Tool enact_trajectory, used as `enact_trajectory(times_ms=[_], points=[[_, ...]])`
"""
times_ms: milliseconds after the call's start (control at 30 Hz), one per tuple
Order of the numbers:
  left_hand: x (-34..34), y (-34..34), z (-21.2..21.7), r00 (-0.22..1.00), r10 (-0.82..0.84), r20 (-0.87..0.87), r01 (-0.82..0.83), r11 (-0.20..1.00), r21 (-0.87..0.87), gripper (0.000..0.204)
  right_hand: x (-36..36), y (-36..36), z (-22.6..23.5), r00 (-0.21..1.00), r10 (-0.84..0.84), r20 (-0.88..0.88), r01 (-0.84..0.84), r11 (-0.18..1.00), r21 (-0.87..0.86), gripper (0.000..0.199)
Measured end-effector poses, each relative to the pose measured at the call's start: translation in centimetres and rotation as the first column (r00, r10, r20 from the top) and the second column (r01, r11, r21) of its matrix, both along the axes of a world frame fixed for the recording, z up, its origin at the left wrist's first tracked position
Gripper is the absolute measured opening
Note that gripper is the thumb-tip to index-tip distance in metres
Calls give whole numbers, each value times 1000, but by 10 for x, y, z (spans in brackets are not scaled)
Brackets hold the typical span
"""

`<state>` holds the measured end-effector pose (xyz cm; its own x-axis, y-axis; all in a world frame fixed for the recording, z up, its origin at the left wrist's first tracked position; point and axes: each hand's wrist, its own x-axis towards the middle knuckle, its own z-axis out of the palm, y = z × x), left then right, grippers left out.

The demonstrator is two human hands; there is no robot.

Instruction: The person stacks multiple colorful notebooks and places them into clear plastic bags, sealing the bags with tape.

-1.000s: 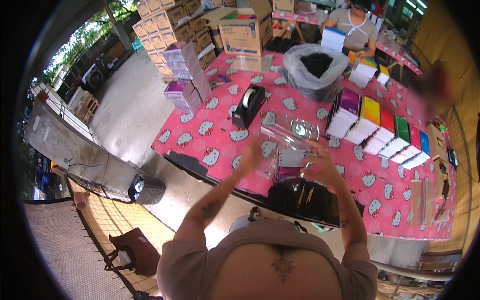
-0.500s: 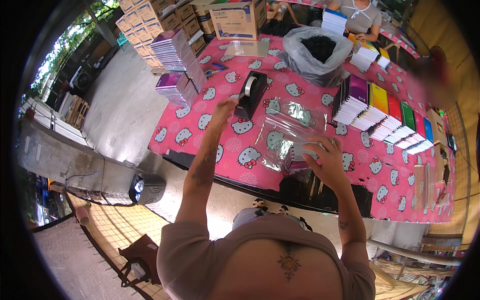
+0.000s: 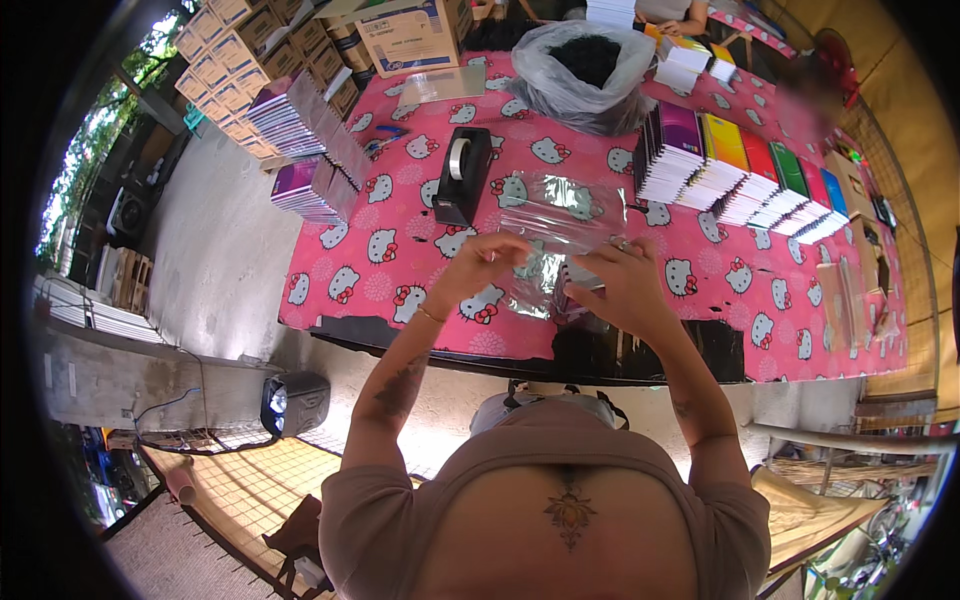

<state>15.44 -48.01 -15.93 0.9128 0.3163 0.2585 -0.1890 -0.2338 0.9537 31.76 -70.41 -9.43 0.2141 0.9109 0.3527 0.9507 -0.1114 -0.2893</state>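
Note:
My left hand (image 3: 483,270) hovers at the left edge of a clear plastic sleeve (image 3: 565,212), thumb and fingers pinched together; whatever they hold is too small to make out. Over the sleeve's near right part lies my right hand (image 3: 628,285), fingers stretched out and slightly curved. Beneath it a notebook (image 3: 572,276) shows partly through the plastic, most of it hidden by the hand. A black tape dispenser (image 3: 462,185) with a roll of tape stands just beyond my left hand.
Stacked purple notebooks (image 3: 310,190) stand at the left edge, near cartons (image 3: 410,38). A plastic-lined bag (image 3: 590,85) of dark material sits at the back. Colourful notebook rows (image 3: 745,165) fill the right. Another person's arm (image 3: 685,25) shows at the far side.
My left hand has left the tape dispenser and come right and nearer, to the plastic sleeve. My right hand stays over the sleeve and notebook. The whole view has shifted slightly.

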Motion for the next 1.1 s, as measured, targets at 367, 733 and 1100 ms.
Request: enact_trajectory(times_ms=[367,733,1100], points=[[39,-23,31,992,-115,61,62,828,558,25,26,-19,18,998,-66,-17,67,996,60,51],[89,-56,26,983,6,185,-141,672,727,15,70,-30,-84,892,352,-284,-343,936,83,62],[83,-50,-20,943,107,-314,-201,938,-283,76,83,-1,-121,280,290,-915,19,951,307,42]])
